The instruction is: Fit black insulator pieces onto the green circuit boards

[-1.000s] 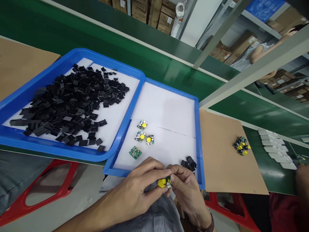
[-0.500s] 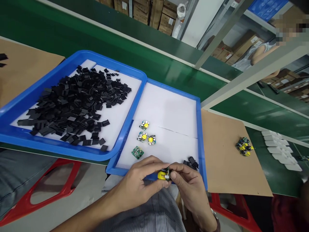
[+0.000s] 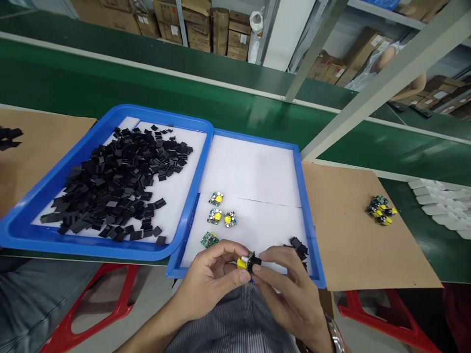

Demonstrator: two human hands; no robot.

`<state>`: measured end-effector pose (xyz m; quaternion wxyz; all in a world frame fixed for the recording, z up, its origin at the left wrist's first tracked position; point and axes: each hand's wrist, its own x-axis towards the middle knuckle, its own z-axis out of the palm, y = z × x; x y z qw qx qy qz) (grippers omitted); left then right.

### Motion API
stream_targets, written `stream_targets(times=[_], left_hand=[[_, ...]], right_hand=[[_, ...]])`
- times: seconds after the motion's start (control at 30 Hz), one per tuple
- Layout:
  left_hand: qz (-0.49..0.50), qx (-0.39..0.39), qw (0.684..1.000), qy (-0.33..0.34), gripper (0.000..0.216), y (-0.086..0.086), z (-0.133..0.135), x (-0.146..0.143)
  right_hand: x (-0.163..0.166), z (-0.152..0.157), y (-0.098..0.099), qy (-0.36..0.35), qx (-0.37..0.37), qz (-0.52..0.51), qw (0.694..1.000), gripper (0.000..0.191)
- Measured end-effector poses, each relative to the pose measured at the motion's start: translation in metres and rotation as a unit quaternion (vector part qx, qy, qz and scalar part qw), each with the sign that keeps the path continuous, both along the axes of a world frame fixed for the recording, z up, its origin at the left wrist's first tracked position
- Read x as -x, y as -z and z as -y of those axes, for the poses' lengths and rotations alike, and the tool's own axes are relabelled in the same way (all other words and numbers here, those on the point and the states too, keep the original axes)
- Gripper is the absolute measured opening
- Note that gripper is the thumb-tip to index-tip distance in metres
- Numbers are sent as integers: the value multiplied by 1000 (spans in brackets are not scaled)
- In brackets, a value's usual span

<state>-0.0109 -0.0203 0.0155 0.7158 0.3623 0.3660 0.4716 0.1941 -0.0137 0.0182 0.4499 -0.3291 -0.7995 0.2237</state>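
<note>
Yellow catches my eye first, a bright block on the small circuit board, which is up in the person's hands over the near edge of the lined blue tray; the left hand has hold of it, its grip narrowed to the board's own width, thumb and fingertips on it; the right hand meets it from the other side, fingertips touching a black piece that lies against the board, though whether that grip pinches it or merely presses I cannot tell; just beyond the left hand lies a green board, with three yellow-blocked boards a little farther up the white lining; a few loose black pieces sit beside the right hand; to the left, a second blue tray overlaps the first and carries a broad black heap; to the right, cardboard covers part of the green bench, a cluster of boards resting on it
</note>
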Motion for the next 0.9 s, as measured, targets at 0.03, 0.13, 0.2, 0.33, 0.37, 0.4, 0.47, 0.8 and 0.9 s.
stream_targets(times=[0.03,0.13,0.2,0.33,0.37,0.4,0.47,0.8,0.9], left_hand=[[-1,0,1000,-2,19,-1,0,0],[-1,2,1000,-2,20,-2,0,0],[-1,6,1000,11,22,-1,1,1],[-17,16,999,24,23,1,4,2],[-21,16,999,23,22,0,4,2],[-25,17,999,22,22,0,4,2],[-36,17,999,18,22,-2,4,2],[-78,14,997,-18,23,-3,3,-2],[-74,28,997,-12,27,-2,7,-4]], right_hand=[[0,-1,0,-7,-15,2,1000,40],[0,-5,0,-35,-39,7,999,35],[0,-6,1,-49,-48,15,998,34],[-2,-7,2,-42,-81,39,995,30],[-3,-7,2,-41,-90,43,994,29],[-3,-8,2,-43,-96,46,993,28],[-5,-8,2,-51,-103,50,992,26],[-10,-10,10,-62,-86,82,991,29],[-17,-6,7,-79,-59,95,991,30]])
